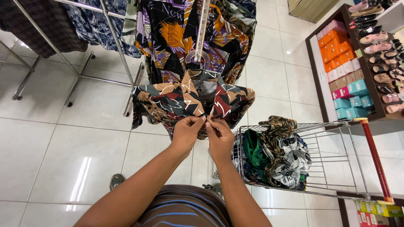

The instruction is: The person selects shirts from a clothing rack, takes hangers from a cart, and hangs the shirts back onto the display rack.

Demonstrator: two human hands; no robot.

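both hands, left hand (186, 132) and right hand (219, 135), pinch the front placket of the brown, red and dark leaf-print shirt (176, 101) on its clear plastic hanger (198, 56); buttoning seems underway; fingers closed on fabric; the next button likely needs lining up with its hole.

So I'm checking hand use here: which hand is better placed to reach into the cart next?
Probably the right hand: the cart of clothes stands directly on its side. The left hand would have to cross over. Both hands now pinch the shirt front.
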